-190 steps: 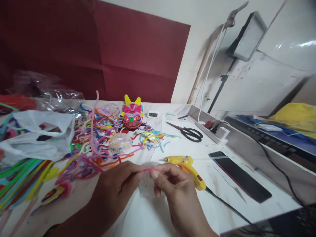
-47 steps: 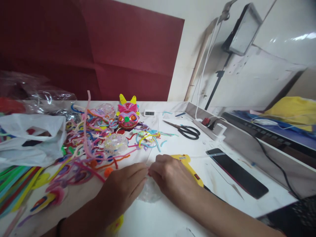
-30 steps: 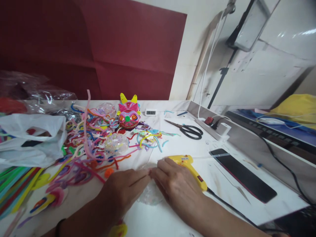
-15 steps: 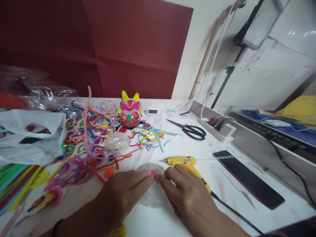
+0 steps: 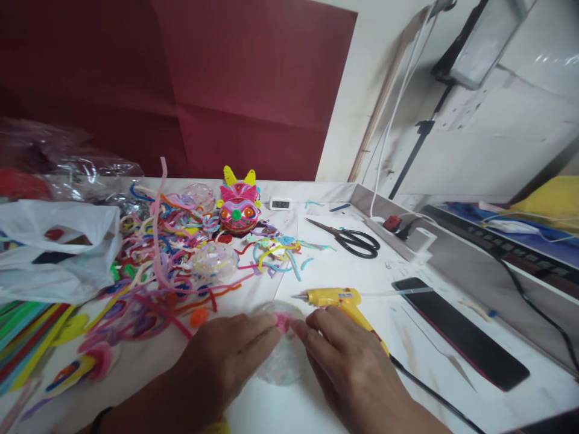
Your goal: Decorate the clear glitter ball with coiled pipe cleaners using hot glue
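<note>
Between my hands on the white table sits a clear, speckled round piece (image 5: 283, 361). A small pink fuzzy piece (image 5: 283, 323) lies on its upper part. My left hand (image 5: 226, 352) is closed, its fingertips pressing the pink piece from the left. My right hand (image 5: 346, 355) is closed too, with thumb and fingertips against the right side of the pink piece. Fingers hide part of both pieces. Just beyond my right hand rests a yellow glue gun (image 5: 332, 296), its nozzle pointing left.
Black-handled scissors (image 5: 357, 241), a dark phone (image 5: 461, 331) and thin tweezers (image 5: 438, 349) lie to the right. At the back stands a colourful horned mask figure (image 5: 238, 208). Tangled pipe cleaners (image 5: 158, 253) and a white plastic bag (image 5: 58, 247) spread over the left. A power strip (image 5: 398, 238) runs along the right edge.
Both hands stay on the pink piece with only slight finger shifts. The pink piece shows a little more between the fingertips. The view has shifted slightly.
</note>
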